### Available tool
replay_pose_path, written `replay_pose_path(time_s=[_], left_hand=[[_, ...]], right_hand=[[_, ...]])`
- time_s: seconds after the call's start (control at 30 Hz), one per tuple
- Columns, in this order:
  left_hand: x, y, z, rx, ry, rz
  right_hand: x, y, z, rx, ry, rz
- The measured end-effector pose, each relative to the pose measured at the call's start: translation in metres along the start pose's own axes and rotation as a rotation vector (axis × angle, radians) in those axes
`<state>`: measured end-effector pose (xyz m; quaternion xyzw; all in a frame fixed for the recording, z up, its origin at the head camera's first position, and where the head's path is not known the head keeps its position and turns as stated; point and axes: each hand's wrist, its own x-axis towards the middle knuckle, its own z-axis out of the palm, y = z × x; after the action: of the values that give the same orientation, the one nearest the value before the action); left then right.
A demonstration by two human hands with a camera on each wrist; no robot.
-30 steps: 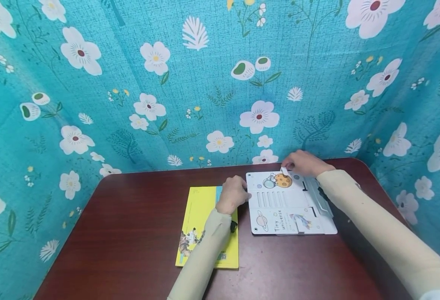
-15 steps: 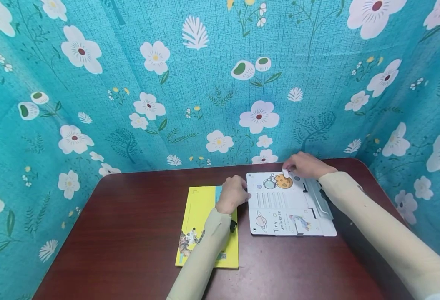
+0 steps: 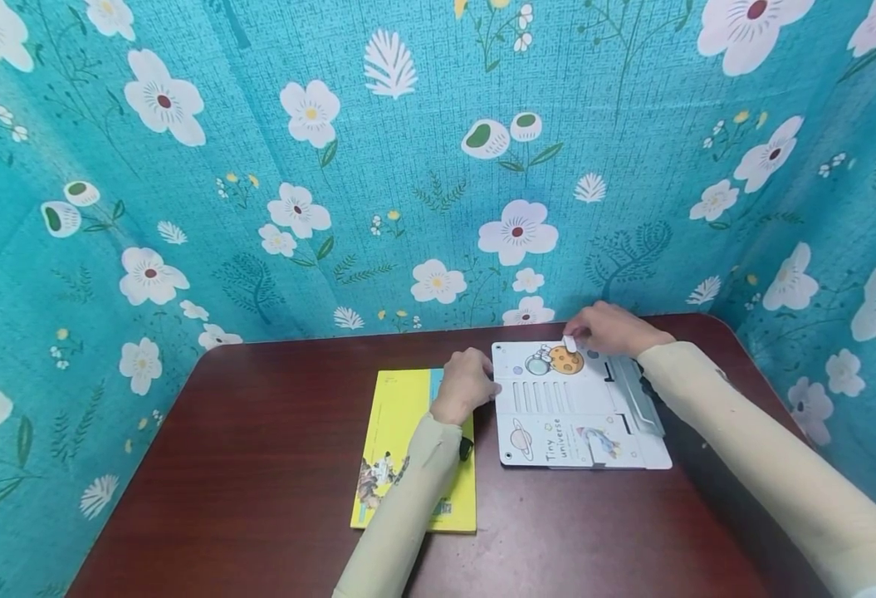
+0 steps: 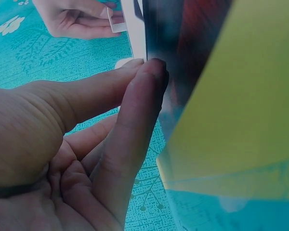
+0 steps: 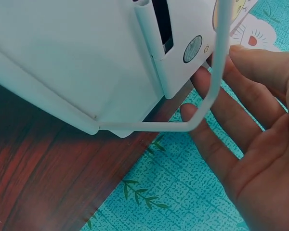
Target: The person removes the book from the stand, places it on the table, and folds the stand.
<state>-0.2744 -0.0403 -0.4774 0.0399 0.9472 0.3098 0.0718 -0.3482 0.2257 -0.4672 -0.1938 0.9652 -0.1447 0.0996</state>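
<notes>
A white folding book stand (image 3: 587, 399), printed with an astronaut, planets and "Tiny universe", lies flat at the right of the table. My left hand (image 3: 465, 386) pinches its left edge between thumb and index finger, closely seen in the left wrist view. At the far edge, my right hand (image 3: 611, 329) pinches a small white tab (image 3: 569, 343) of the stand between thumb and fingers. In the right wrist view a bent white wire bracket (image 5: 149, 126) crosses in front of the right hand, and the thumb and index fingertips are partly hidden at the stand's edge.
A yellow book (image 3: 400, 415) lies under my left forearm, just left of the stand. The dark red-brown table (image 3: 258, 448) ends close behind the stand, where a teal flowered curtain (image 3: 378, 199) hangs. My right forearm passes over the stand's right side.
My right hand and the white tab have shifted very slightly to the right. The left hand stays at the stand's left edge.
</notes>
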Motion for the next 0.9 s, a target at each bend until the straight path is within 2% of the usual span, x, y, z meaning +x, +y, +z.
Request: replay_pose_path(time_s=[0.37,0.6,0.9], left_hand=[[-0.002,0.001,0.000,0.010,0.003,-0.002],[-0.004,0.002,0.002,-0.018,-0.014,-0.031],[-0.003,0.002,0.001,-0.010,-0.010,-0.020]], right_hand=[[-0.012,-0.001,-0.001,-0.020,0.059,-0.068],[-0.027,0.000,0.004,-0.008,0.089,-0.045],[-0.047,-0.001,0.007,0.004,0.125,-0.036]])
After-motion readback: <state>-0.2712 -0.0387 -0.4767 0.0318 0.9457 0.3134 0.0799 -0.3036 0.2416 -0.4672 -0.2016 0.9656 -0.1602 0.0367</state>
